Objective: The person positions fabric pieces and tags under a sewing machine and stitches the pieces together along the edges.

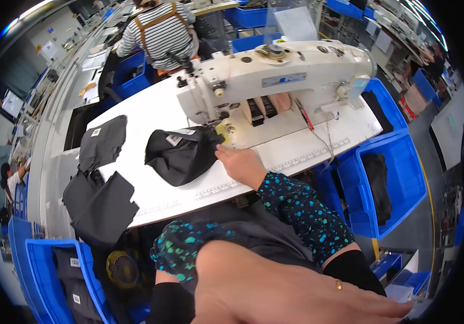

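Observation:
My right hand [243, 166] is on the white sewing machine bed, fingertips pinching the right edge of a black fabric piece [180, 159] beside the needle area. The piece is gathered into a loose, open shape, with a white label on its upper edge. Just behind my fingertips is the head of the white sewing machine [275, 75]. My left hand [280, 283] is raised close to the camera, its back showing and fingers stretched to the right, with a ring on one finger. Nothing is visible in it. Its fingertips are partly cut off by the frame.
Black fabric pieces [102, 143] lie stacked on the table's left, more [99, 208] hanging over its front edge. Blue bins [394, 183] with dark fabric stand right, another [37, 270] lower left. Red-handled tweezers [305, 116] lie under the machine arm. A person in stripes [159, 35] sits opposite.

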### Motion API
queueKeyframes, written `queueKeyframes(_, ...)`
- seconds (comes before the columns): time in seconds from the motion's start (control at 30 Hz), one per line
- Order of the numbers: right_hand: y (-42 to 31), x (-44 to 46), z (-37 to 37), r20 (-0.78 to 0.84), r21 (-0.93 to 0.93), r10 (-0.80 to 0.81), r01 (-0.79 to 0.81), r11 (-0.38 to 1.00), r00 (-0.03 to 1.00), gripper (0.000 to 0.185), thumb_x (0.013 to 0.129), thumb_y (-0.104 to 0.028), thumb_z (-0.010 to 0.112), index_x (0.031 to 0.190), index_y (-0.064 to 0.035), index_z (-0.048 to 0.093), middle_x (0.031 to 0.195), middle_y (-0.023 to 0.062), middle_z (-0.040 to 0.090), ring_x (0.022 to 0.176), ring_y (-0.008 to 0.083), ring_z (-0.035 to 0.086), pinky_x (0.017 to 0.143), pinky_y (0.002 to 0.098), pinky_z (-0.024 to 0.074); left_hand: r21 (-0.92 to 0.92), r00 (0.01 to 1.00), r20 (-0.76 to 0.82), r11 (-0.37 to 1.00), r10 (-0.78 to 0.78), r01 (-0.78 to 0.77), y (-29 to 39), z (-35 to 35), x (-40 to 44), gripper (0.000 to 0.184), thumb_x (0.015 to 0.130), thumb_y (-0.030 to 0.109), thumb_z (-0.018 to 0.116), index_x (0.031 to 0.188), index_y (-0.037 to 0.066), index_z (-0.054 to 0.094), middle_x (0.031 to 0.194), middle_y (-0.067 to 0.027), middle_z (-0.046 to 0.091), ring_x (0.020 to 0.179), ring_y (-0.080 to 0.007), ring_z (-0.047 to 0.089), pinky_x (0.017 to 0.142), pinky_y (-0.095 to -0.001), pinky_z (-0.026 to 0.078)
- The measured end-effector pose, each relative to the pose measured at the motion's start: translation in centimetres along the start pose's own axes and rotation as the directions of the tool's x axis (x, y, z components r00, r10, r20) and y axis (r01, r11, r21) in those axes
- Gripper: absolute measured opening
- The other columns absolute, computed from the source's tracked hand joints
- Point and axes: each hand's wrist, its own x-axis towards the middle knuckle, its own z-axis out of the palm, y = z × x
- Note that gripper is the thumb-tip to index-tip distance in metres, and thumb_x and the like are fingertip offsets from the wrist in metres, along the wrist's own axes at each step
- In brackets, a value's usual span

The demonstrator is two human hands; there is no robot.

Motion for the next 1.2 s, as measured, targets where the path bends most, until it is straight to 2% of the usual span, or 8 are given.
queueKeyframes(0.43,0.1,0.2,0.0,-0.037,-0.044,-0.004,0.003,0.999,0.999,0.026,0.083,-0.009,0.061,0.107,-0.0060,0.072,0.120,0.0083,0.072,0.076,0.0230,0.073,0.067,0.0339,0.0582,-0.824,0.980,0.129,0.566,0.152,0.021,-6.3,-0.9,-2.1,0.097,0.087,0.068,0.060,0.118,-0.024,0.054,0.121,-0.0331,0.058,0.108,-0.0344,0.061,0.093,-0.0448,0.050)
queueKeyframes(0.67,0.0,0.2,-0.4,-0.007,-0.019,-0.015,0.014,1.000,1.000,0.027,0.084,-0.009,0.059,0.108,-0.0030,0.069,0.123,0.0145,0.069,0.077,0.0270,0.073,0.068,0.0360,0.0591,-0.176,0.929,-0.057,0.919,-0.366,0.352,-2.5,-2.1,-2.5,0.057,0.093,0.036,0.072,0.113,-0.016,0.061,0.112,-0.0206,0.066,0.090,-0.0191,0.065,0.079,-0.0221,0.054)
queueKeyframes(0.8,-0.1,0.1,-0.2,0.002,-0.030,-0.028,0.028,0.999,1.000,0.031,0.084,-0.009,0.059,0.112,-0.0024,0.069,0.124,0.0151,0.069,0.077,0.0262,0.073,0.068,0.0355,0.0589,-0.019,0.863,-0.260,0.896,-0.433,0.444,-0.8,-2.9,-1.4,0.078,0.104,0.064,0.020,0.148,0.002,0.039,0.126,-0.0150,0.063,0.103,-0.0241,0.066,0.086,-0.0323,0.055)
queueKeyframes(0.83,0.1,0.1,-0.3,0.013,-0.040,-0.031,0.032,0.999,0.999,0.032,0.083,-0.010,0.059,0.113,-0.0021,0.069,0.124,0.0156,0.069,0.078,0.0262,0.073,0.068,0.0354,0.0588,0.180,0.878,-0.350,0.896,-0.327,0.406,0.9,-4.0,-2.1,0.068,0.106,0.058,0.026,0.140,0.002,0.046,0.120,-0.0130,0.064,0.101,-0.0194,0.066,0.081,-0.0290,0.055)
queueKeyframes(0.9,0.1,0.1,-0.4,0.024,-0.030,-0.026,0.027,0.999,0.999,0.034,0.083,-0.010,0.059,0.115,-0.0014,0.068,0.125,0.0167,0.068,0.080,0.0263,0.073,0.068,0.0356,0.0587,0.318,0.617,-0.744,0.676,-0.257,0.665,3.2,-7.0,-5.0,0.028,0.102,0.029,0.061,0.112,0.002,0.060,0.105,-0.0039,0.066,0.094,-0.0101,0.065,0.080,-0.0243,0.052)
queueKeyframes(1.03,0.9,-0.2,-0.8,0.038,0.098,-0.086,0.082,0.992,0.996,0.035,0.084,-0.012,0.060,0.116,0.0007,0.066,0.128,0.0204,0.065,0.084,0.0269,0.073,0.068,0.0359,0.0585,0.524,0.472,-0.823,0.102,0.316,0.846,9.5,-12.6,-12.1,0.019,0.103,0.020,0.059,0.096,0.004,0.065,0.079,0.0033,0.059,0.074,-0.0043,0.055,0.064,-0.0244,0.046)
queueKeyframes(1.1,1.1,-0.5,-0.6,-0.095,0.220,-0.091,0.110,0.969,0.991,0.032,0.085,-0.013,0.060,0.113,0.0013,0.065,0.129,0.0213,0.064,0.084,0.0264,0.072,0.068,0.0366,0.0582,0.523,0.630,-0.663,-0.351,0.404,0.776,13.0,-13.3,-12.8,0.017,0.099,0.014,0.061,0.088,0.002,0.064,0.071,-0.0108,0.059,0.067,-0.0226,0.060,0.062,-0.0331,0.050)
queueKeyframes(1.2,1.0,-0.2,-1.1,0.091,0.005,-0.114,0.114,0.993,0.989,0.029,0.084,-0.012,0.060,0.110,0.0014,0.065,0.124,0.0200,0.067,0.070,0.0227,0.070,0.061,0.0354,0.0573,0.341,0.855,-0.478,-0.856,0.200,0.390,16.5,-14.9,-13.0,0.007,0.087,0.007,0.067,0.089,0.002,0.062,0.082,-0.0136,0.060,0.079,-0.0340,0.059,0.070,-0.0424,0.050)
